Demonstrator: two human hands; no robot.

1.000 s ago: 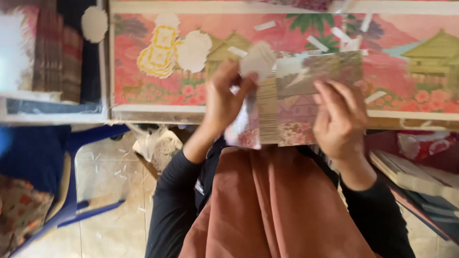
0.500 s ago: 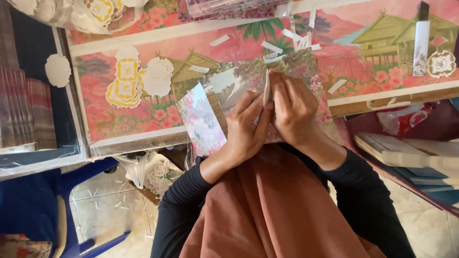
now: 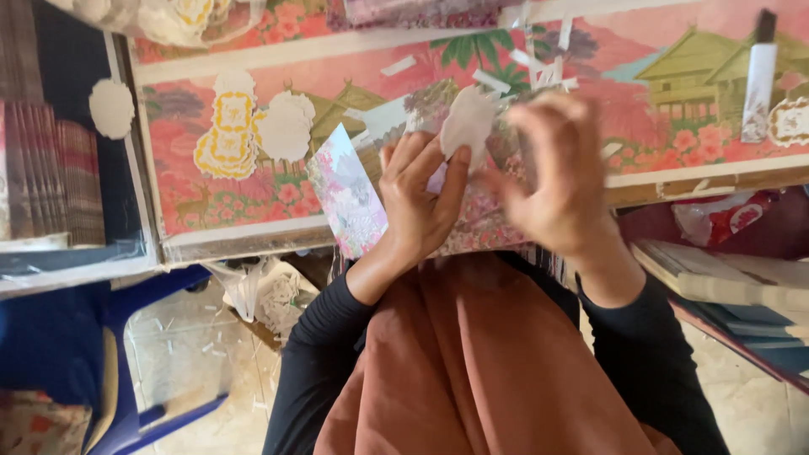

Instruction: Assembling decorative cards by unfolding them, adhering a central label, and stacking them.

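My left hand (image 3: 419, 195) grips a folded, flower-printed card (image 3: 350, 202) in pink and white and pins a small white paper cutout (image 3: 468, 125) against it with thumb and fingers. My right hand (image 3: 556, 173) is blurred, fingers curled, close against the right side of the same card; whether it grips the card or only touches it is unclear. Both hands hover over the near edge of a table covered by a pink cloth (image 3: 674, 126) printed with houses and flowers. Black sleeves and a rust-brown garment (image 3: 472, 371) fill the lower middle.
White and yellow ornate paper cutouts (image 3: 232, 131) and white paper strips (image 3: 539, 67) lie on the cloth. A knife-like tool in a white sheath (image 3: 758, 80) rests at far right. Stacked books (image 3: 725, 278) sit low right, a blue plastic chair (image 3: 93, 354) and paper scraps low left.
The card has swung and folded in closer. My right hand moved from its right edge toward the middle. The white cutout now sits under my left fingers. The view shifted.
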